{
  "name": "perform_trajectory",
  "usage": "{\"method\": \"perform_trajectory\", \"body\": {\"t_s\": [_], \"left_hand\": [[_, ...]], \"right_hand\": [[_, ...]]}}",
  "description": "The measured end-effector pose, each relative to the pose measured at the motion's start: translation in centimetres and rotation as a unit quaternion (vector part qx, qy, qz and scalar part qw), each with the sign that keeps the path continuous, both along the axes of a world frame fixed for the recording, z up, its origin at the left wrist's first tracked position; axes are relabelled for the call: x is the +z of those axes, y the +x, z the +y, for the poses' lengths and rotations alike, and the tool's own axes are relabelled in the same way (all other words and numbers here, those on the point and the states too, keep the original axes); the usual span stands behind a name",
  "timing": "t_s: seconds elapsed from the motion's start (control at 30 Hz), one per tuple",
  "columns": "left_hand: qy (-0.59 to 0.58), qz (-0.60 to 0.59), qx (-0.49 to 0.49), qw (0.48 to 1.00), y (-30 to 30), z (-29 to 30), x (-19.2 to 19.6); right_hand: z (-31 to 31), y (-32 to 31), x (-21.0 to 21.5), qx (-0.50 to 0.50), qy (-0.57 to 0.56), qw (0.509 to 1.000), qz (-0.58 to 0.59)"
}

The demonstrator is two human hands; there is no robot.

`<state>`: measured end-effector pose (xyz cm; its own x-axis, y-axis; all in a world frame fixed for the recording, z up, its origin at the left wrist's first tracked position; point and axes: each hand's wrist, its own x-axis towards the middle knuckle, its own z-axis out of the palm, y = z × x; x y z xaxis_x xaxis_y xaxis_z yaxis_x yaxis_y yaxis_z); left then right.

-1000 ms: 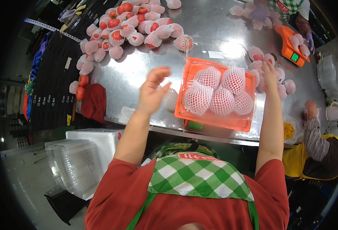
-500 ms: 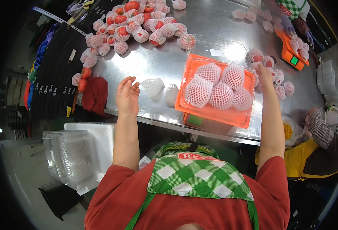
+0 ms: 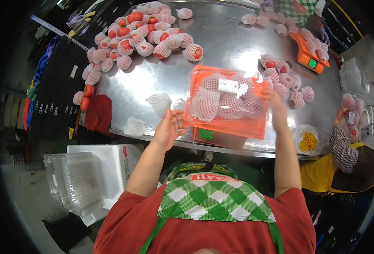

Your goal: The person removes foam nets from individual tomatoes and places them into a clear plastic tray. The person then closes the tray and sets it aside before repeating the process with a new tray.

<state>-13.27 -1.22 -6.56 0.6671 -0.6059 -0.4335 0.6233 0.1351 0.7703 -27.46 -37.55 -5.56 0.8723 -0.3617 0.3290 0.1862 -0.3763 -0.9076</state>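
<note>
A clear plastic clamshell box [image 3: 206, 106] of red tomatoes in foam nets sits on the orange scale tray [image 3: 237, 130], its lid now down over them and a white label on top. My left hand [image 3: 168, 128] is at the box's near left corner, fingers apart and holding nothing; whether they touch the plastic I cannot tell. At the box's right edge is my right hand [image 3: 276, 111], its fingers smeared by motion. Below the tray the scale's green display [image 3: 206, 134] glows. Empty foam nets [image 3: 159, 104] lie beside my left hand, and another net [image 3: 135, 127] lies nearer the table edge.
Netted tomatoes [image 3: 125, 45] are heaped at the far left, with more netted tomatoes [image 3: 285, 80] to the right. Another orange scale [image 3: 309, 57] stands far right, near a co-worker. A person's hand [image 3: 340, 115] holds a packed box [image 3: 351, 117]. Stacked clear boxes [image 3: 79, 182] stand lower left.
The clear lid has come down over the tomatoes. My right hand has moved from the netted tomatoes to the box's right edge; my left has moved right, to its near left corner.
</note>
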Motion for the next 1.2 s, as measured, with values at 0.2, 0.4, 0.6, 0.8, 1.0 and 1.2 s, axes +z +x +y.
{"method": "perform_trajectory", "body": {"t_s": [0.2, 0.4, 0.6, 0.8, 1.0, 1.2], "left_hand": [[0.118, -0.066, -0.014, 0.991, -0.2, -1.8, -0.1], [0.135, -0.015, -0.089, 0.987, 1.0, -2.3, 0.1], [0.129, -0.014, -0.192, 0.973, 2.0, -2.9, 1.0], [0.108, -0.088, -0.173, 0.975, 3.5, -3.1, -1.4], [0.085, -0.037, -0.203, 0.975, 4.4, -3.6, -0.8], [0.152, -0.166, -0.245, 0.943, 5.2, -2.6, -1.0]], "right_hand": [[5.1, -2.3, -1.9, -0.161, -0.069, 0.984, -0.024], [5.8, -2.9, -3.7, -0.329, 0.186, 0.926, 0.014], [4.1, -4.3, -2.3, -0.23, 0.331, 0.894, 0.196], [5.5, -3.9, -4.0, -0.248, 0.359, 0.891, 0.125], [7.0, -4.1, -3.2, -0.3, 0.303, 0.898, 0.112], [5.8, -5.6, -2.8, -0.321, 0.321, 0.885, 0.105]]}}
